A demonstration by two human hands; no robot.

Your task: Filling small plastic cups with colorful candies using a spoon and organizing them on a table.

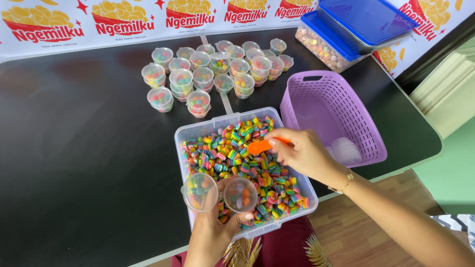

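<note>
Left hand grips a small clear cup with hinged lid open, over the clear tub of rainbow candies — right hand pinches an orange scoop above it; purple basket alongside.

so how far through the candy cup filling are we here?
Done: a cluster of small clear lidded plastic cups with coloured candy sits on the black table. In hand: the left hand holds an open hinged clear cup with a few pieces inside; the right hand holds an orange plastic scoop over the clear plastic tub of rainbow striped candy. Left: the tub looks nearly full, and empty cups lie in the purple basket.
</note>
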